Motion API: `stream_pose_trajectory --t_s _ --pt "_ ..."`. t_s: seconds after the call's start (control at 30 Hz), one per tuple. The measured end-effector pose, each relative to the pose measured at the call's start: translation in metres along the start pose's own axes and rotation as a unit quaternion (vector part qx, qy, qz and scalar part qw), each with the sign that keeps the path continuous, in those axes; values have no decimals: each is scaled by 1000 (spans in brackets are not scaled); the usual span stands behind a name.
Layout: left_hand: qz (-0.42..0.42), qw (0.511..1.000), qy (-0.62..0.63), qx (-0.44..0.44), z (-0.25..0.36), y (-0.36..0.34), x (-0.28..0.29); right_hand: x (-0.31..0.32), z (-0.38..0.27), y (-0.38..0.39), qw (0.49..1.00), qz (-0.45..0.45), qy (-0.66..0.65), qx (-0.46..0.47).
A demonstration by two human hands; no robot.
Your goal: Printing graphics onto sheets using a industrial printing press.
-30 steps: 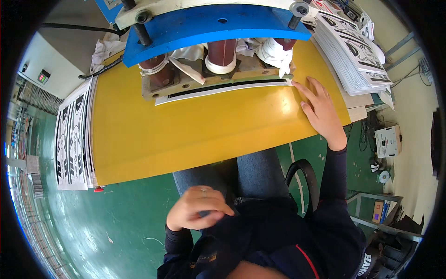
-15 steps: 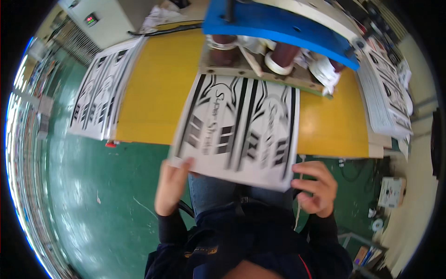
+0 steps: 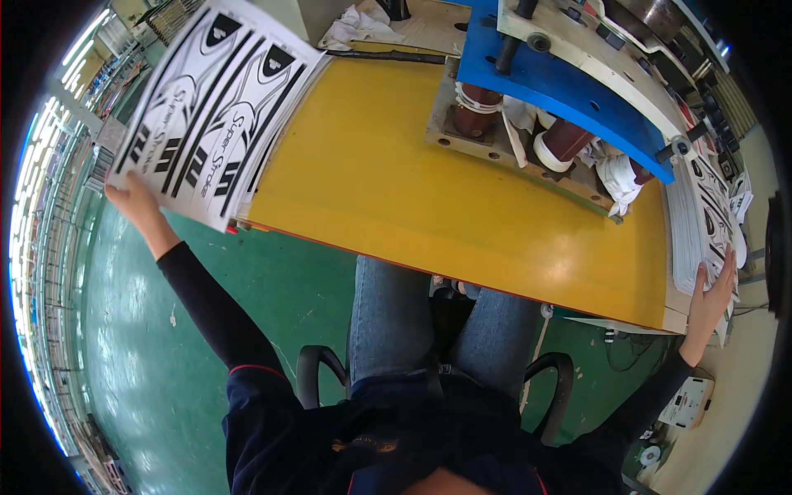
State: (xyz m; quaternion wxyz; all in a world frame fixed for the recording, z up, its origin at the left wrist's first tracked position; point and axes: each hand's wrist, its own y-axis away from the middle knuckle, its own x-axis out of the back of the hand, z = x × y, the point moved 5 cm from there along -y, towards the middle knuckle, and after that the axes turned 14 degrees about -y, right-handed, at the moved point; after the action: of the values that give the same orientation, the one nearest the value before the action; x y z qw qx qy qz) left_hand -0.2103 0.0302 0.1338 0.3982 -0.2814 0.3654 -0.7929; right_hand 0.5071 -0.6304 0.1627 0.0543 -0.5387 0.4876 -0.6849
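Observation:
At the far left, my left hand [image 3: 139,205] pinches the near left corner of a printed sheet [image 3: 186,136]. White with black stripes and looping shapes, the sheet is tilted over the left stack of sheets [image 3: 266,161], covering most of it. On the right, my right hand [image 3: 711,301] touches the near end of another stack of printed sheets [image 3: 691,223]. Its thumb and fingers are apart on the stack's edge and top; I see no sheet lifted in them.
A yellow table [image 3: 355,157] spans the space between the stacks. Over its back right stands a press with a blue plate [image 3: 569,91], dark red posts and a metal lower block [image 3: 528,177]. White cloth [image 3: 355,29] and a black cable [image 3: 388,56] lie behind. Chair armrests flank my legs.
The printed sheet has gone from under the press's front edge to the left stack, carried by my left hand. My right hand has let go of it and moved to the right stack.

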Motion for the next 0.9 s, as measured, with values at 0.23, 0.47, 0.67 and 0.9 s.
stream_pose_trajectory --t_s 0.23,0.47,0.67,0.9 --pt "-445 868 -106 -193 69 118 -41 -5 21 24 991 -105 -65 -59" --pt "-476 803 -212 -288 137 152 -35 -6 9 -8 995 -73 50 -46" --pt "-496 810 -154 -271 136 139 -34 -19 -39 -3 979 -151 131 41" --pt "-463 822 -46 -327 198 178 -3 -26 -126 47 956 -246 19 159"
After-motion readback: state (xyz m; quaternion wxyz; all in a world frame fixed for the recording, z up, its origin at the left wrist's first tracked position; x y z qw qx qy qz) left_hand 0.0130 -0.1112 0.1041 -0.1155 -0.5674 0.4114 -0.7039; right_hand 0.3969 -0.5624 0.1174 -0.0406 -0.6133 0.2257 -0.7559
